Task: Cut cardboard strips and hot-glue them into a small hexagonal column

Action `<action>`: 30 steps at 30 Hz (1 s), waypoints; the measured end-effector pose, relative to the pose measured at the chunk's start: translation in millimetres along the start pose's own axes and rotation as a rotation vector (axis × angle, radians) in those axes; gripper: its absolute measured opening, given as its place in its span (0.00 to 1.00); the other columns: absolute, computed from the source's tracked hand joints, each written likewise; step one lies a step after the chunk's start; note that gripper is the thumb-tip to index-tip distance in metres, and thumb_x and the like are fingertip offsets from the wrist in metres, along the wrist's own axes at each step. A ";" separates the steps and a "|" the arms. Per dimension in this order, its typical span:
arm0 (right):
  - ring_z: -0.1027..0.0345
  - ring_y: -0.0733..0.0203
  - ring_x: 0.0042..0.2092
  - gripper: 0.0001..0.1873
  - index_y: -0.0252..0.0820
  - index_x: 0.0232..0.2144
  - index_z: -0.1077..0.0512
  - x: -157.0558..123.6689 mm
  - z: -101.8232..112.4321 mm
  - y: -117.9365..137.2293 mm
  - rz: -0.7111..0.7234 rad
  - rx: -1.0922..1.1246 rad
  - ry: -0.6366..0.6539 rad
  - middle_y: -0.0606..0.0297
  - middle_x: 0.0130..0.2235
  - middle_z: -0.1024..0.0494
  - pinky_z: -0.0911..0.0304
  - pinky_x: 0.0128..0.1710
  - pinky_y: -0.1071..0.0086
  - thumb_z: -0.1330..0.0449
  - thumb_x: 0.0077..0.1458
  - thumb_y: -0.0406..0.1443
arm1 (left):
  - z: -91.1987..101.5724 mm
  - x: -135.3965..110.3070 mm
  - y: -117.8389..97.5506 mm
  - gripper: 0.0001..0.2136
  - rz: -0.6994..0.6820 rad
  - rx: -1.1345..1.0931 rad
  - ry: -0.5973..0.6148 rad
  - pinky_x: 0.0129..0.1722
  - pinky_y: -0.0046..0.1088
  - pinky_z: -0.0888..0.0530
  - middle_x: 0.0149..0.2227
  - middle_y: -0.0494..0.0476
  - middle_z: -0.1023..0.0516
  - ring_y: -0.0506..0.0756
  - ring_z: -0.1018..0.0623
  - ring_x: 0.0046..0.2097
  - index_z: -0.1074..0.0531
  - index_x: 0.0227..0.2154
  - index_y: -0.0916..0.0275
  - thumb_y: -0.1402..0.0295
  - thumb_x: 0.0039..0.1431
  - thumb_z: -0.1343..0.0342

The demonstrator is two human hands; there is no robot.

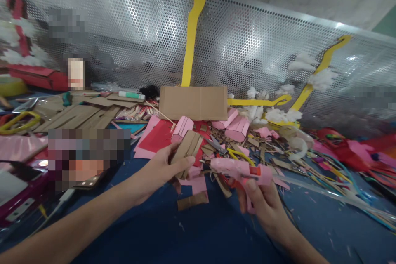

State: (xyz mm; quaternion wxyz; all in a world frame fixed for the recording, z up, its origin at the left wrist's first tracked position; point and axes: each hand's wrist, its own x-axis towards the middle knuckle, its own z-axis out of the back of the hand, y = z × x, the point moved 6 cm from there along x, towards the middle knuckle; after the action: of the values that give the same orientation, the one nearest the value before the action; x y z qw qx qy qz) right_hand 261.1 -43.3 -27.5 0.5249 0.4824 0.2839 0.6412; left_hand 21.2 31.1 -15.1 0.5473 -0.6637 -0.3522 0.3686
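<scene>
In the head view, my left hand [161,169] grips a small folded piece of brown cardboard [188,148], with the thumb across its lower end. My right hand [262,202] is closed around the handle of a pink hot glue gun [230,168]. The gun's nozzle points left, close to the cardboard and my left thumb; whether it touches cannot be made out. Behind the hands lie scissors with yellow handles [239,156] and folded pink paper boxes [237,127]. Under my left hand rest pink paper and a cardboard strip [192,201] on the blue table.
A cardboard box [193,103] with a tall yellow hook shape [193,20] stands at the back, before a perforated metal panel [148,20]. Cardboard sheets [80,117] and a glue stick [131,95] lie left. Cardboard scraps, white fluff [321,78] and coloured strips clutter the right.
</scene>
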 end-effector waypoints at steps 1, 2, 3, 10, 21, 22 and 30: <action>0.41 0.66 0.19 0.33 0.42 0.21 0.30 0.2 -0.1 -0.4 -0.001 -0.006 0.008 0.68 0.17 0.30 0.44 0.21 0.71 0.49 0.71 0.56 | -0.2 -0.1 0.1 0.35 -0.001 -0.005 0.008 0.25 0.29 0.23 0.35 0.56 0.25 0.55 0.26 0.34 0.37 0.64 0.65 0.52 0.61 0.33; 0.41 0.66 0.19 0.33 0.42 0.21 0.30 0.3 -0.1 -0.8 0.000 -0.008 0.013 0.68 0.17 0.31 0.44 0.21 0.71 0.49 0.71 0.57 | -0.6 -0.3 0.5 0.36 0.004 -0.018 0.016 0.25 0.30 0.22 0.35 0.56 0.24 0.55 0.25 0.34 0.39 0.65 0.65 0.53 0.61 0.33; 0.41 0.66 0.19 0.33 0.43 0.21 0.30 0.4 -0.1 -1.2 0.000 -0.006 0.016 0.68 0.17 0.31 0.44 0.21 0.71 0.49 0.71 0.57 | -1.0 -0.5 1.0 0.38 0.013 -0.035 0.021 0.26 0.30 0.21 0.35 0.56 0.24 0.56 0.25 0.35 0.42 0.67 0.65 0.54 0.62 0.33; 0.41 0.66 0.19 0.29 0.43 0.27 0.31 0.3 1.2 -1.3 -0.006 0.007 -0.016 0.70 0.17 0.30 0.45 0.21 0.71 0.47 0.70 0.57 | -2.5 -1.0 3.9 0.43 0.050 -0.094 0.012 0.32 0.33 0.17 0.40 0.57 0.25 0.56 0.25 0.38 0.53 0.73 0.60 0.60 0.63 0.33; 0.42 0.65 0.19 0.32 0.44 0.22 0.30 0.1 -0.1 0.2 0.011 -0.023 0.003 0.69 0.17 0.31 0.44 0.21 0.70 0.49 0.71 0.57 | -2.1 -1.0 4.7 0.41 0.041 -0.098 0.012 0.39 0.39 0.15 0.45 0.60 0.24 0.58 0.22 0.42 0.48 0.72 0.56 0.66 0.61 0.33; 0.42 0.65 0.19 0.32 0.44 0.22 0.30 0.4 0.0 0.7 0.013 -0.027 0.004 0.69 0.17 0.31 0.44 0.21 0.69 0.49 0.71 0.57 | -2.2 -1.0 4.2 0.41 0.040 -0.094 0.013 0.39 0.39 0.15 0.45 0.60 0.24 0.58 0.22 0.43 0.48 0.72 0.56 0.66 0.61 0.33; 0.42 0.65 0.19 0.31 0.44 0.22 0.31 0.2 -0.1 2.1 0.011 -0.014 0.008 0.69 0.17 0.31 0.43 0.21 0.70 0.48 0.70 0.57 | -3.7 -2.1 1.7 0.31 0.033 -0.056 0.045 0.43 0.41 0.15 0.51 0.62 0.23 0.62 0.21 0.50 0.37 0.64 0.56 0.64 0.60 0.32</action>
State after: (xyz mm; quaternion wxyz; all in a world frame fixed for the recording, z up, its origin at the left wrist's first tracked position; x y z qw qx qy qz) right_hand 260.1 -43.7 -25.6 0.5236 0.4779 0.2789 0.6478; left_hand 23.4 27.3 -16.1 0.5302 -0.6925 -0.3390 0.3527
